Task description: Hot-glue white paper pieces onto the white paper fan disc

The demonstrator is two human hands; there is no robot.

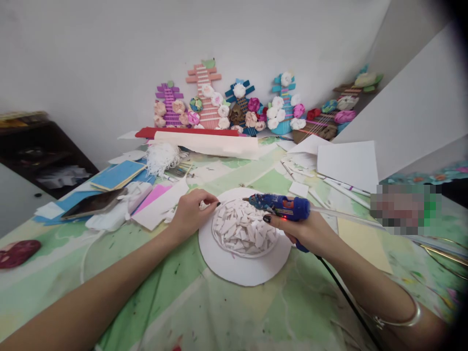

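Both forearms enter from the bottom edge and cross a green, paint-marked tablecloth [226, 312]. Left hand [192, 212] rests at the upper left rim of a white paper disc [237, 268], fingertips pinched together on a small white paper piece [203, 205]. Right hand [305, 234] is wrapped firmly round a blue glue gun [283, 206], nozzle pointing left over the disc; a red light shows on the gun body and a black cord [343, 297] trails toward the camera. Disc lies flat on the cloth between the two hands, its centre covered by a round patch of overlapping white paper shards [244, 229]. Behind: loose white sheets [347, 163], a pale roll [208, 144], blue boards [117, 174], and a row of paper-flower ornaments [241, 105] against the wall.
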